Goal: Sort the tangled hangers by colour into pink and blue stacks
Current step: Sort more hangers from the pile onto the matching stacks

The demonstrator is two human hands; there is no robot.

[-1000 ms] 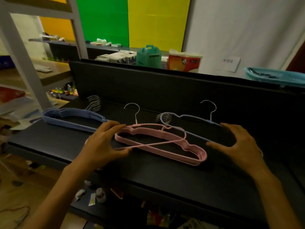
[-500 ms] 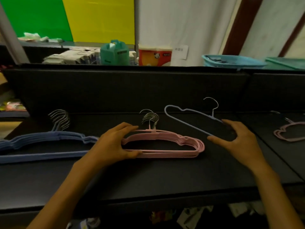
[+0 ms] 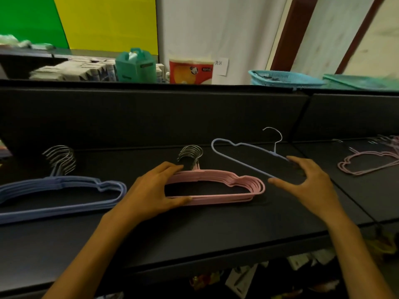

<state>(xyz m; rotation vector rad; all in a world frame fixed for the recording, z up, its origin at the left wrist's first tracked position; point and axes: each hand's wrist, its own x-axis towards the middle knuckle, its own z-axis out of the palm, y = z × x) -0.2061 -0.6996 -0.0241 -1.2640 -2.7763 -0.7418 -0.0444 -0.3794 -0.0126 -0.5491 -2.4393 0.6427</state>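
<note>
Black shelf (image 3: 194, 229): left hand (image 3: 151, 190) grips pink stack (image 3: 226, 186); right hand (image 3: 311, 182) spread, fingers relaxed, over single blue hanger (image 3: 241, 158).

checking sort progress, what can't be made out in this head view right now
- Blue stack: its left end is cut off by the frame edge, so no count.
- Pink stack: the left hand covers its left end.
- Single blue hanger: the right hand hides its right end; whether the fingers touch it is unclear.
- Hangers at far right: cut off by the frame edge, dim; their number and colours are uncertain.
</note>
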